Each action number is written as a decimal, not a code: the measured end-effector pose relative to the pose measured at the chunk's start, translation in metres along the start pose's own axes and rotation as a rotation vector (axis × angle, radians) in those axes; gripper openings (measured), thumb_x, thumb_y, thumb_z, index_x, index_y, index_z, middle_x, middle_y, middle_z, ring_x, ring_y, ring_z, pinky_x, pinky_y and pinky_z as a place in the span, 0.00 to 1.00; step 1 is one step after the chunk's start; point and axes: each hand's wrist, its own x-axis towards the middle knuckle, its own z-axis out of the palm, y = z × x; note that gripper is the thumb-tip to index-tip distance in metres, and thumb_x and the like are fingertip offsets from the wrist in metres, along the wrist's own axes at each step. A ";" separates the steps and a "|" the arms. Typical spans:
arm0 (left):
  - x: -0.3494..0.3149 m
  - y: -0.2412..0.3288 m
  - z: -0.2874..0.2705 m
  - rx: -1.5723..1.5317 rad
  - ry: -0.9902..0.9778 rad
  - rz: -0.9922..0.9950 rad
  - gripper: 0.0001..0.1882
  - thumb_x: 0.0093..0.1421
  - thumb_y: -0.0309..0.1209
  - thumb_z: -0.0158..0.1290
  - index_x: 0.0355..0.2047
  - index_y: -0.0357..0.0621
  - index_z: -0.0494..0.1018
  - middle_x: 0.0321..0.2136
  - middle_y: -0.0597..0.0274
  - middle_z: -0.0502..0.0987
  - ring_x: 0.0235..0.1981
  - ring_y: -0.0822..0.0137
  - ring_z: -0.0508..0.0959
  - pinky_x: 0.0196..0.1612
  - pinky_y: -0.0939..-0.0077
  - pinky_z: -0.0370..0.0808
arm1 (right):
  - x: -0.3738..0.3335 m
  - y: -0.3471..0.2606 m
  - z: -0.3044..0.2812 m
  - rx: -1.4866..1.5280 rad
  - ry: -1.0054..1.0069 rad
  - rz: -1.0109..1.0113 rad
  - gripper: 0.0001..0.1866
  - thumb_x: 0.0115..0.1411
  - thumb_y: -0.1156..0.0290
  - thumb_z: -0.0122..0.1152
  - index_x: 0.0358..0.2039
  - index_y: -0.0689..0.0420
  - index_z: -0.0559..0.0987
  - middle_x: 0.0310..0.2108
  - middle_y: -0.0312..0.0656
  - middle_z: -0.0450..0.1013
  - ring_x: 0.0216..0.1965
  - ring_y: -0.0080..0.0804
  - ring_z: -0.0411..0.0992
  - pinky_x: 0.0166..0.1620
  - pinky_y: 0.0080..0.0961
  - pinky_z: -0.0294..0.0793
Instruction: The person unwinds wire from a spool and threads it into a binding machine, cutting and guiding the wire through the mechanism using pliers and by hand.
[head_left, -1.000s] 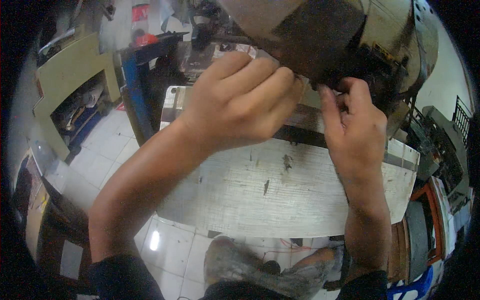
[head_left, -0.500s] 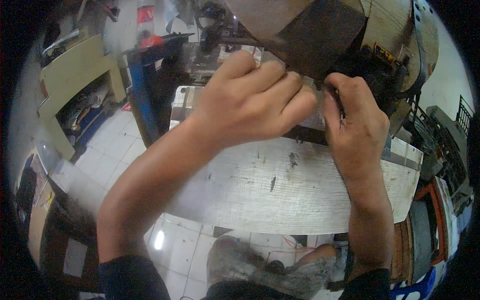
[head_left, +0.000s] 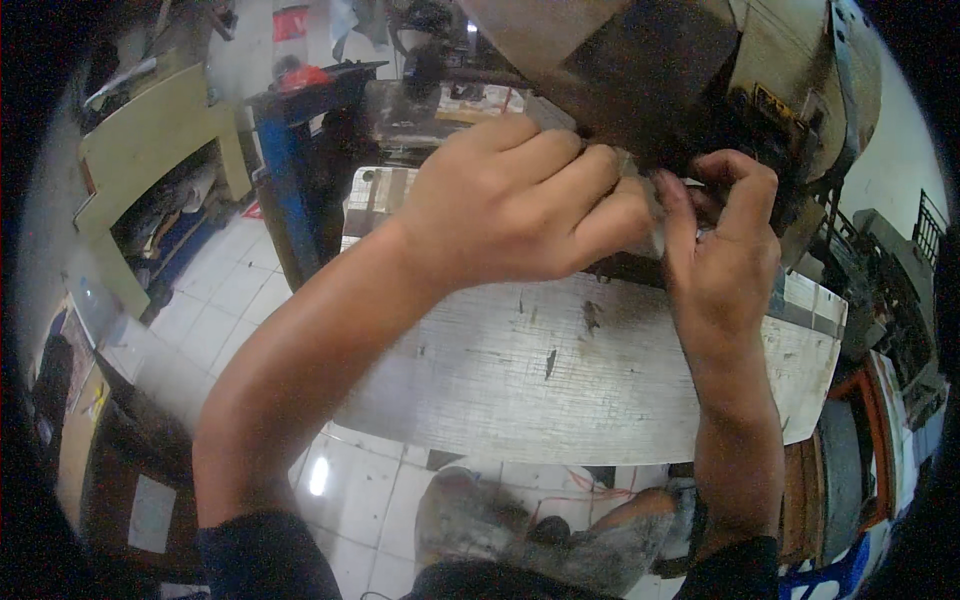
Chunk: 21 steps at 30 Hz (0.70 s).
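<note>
My left hand (head_left: 530, 205) is closed, knuckles up, over the far side of a pale board (head_left: 480, 380). Whatever its fingers hold is hidden beneath them. Just to its right is my right hand (head_left: 728, 240), thumb and index finger bent and parted, the other fingers curled behind. A small pale scrap (head_left: 655, 238) shows between the two hands; I cannot tell what it is or which hand touches it. Both hands are close under the brown and dark body of a large machine (head_left: 640, 75).
A blue stand (head_left: 285, 190) rises left of the board, with a red item (head_left: 300, 78) on top. Further left is a cream-coloured panel (head_left: 150, 180) with a shelf. Dark machinery (head_left: 885, 260) is at the right, and white floor tiles (head_left: 355, 490) show below.
My left hand has shifted slightly to the right. The index finger of my right hand has lifted away from its thumb, and the pale scrap between the hands shows more.
</note>
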 end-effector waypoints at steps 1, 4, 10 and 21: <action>0.001 0.000 0.000 -0.006 0.001 0.003 0.10 0.47 0.35 0.59 0.30 0.48 0.74 0.31 0.62 0.80 0.30 0.68 0.80 0.29 0.75 0.75 | 0.000 0.004 0.002 0.023 0.038 -0.040 0.17 0.57 0.70 0.65 0.42 0.58 0.68 0.30 0.47 0.74 0.27 0.45 0.78 0.29 0.37 0.75; 0.002 -0.002 -0.002 -0.023 -0.044 0.037 0.11 0.47 0.35 0.59 0.31 0.46 0.75 0.31 0.61 0.80 0.30 0.67 0.80 0.27 0.75 0.74 | 0.000 0.001 0.002 0.022 0.053 -0.039 0.16 0.57 0.69 0.66 0.41 0.57 0.69 0.28 0.47 0.74 0.27 0.46 0.77 0.28 0.37 0.75; 0.008 0.000 0.000 0.009 -0.016 0.038 0.15 0.44 0.32 0.59 0.34 0.45 0.76 0.31 0.61 0.80 0.30 0.66 0.79 0.25 0.75 0.72 | 0.003 0.003 -0.006 -0.026 0.030 -0.062 0.15 0.56 0.68 0.65 0.39 0.56 0.69 0.29 0.46 0.74 0.27 0.48 0.76 0.28 0.39 0.75; 0.009 -0.004 -0.003 -0.020 -0.029 0.081 0.17 0.44 0.28 0.58 0.38 0.42 0.77 0.32 0.60 0.79 0.29 0.64 0.79 0.28 0.73 0.74 | 0.004 0.007 -0.004 -0.002 -0.002 -0.093 0.13 0.57 0.69 0.63 0.35 0.54 0.68 0.28 0.44 0.74 0.27 0.48 0.76 0.26 0.37 0.77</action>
